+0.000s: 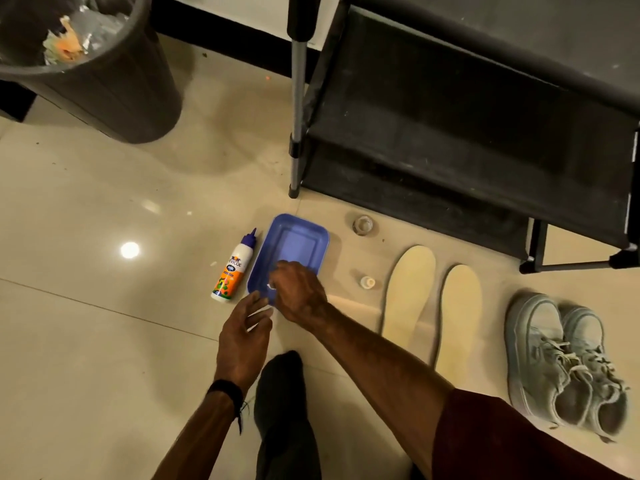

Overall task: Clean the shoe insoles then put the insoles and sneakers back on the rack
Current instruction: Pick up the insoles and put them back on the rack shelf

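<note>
Blue tray (304,225) on the floor, my right hand (299,294) over its near edge pinching something small and white, can't tell what; left hand (242,336) beside it, fingers loose, holding nothing. Both insoles (408,289) lie flat right of the tray, sneakers (561,362) further right. Rack (450,133) shelves bare. I'd judge cleaning barely begun; returning everything remains.

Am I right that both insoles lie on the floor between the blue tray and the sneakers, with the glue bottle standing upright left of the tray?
Not quite: the glue bottle lies on its side, as the head view shows. The insoles do lie between tray and sneakers.
</note>
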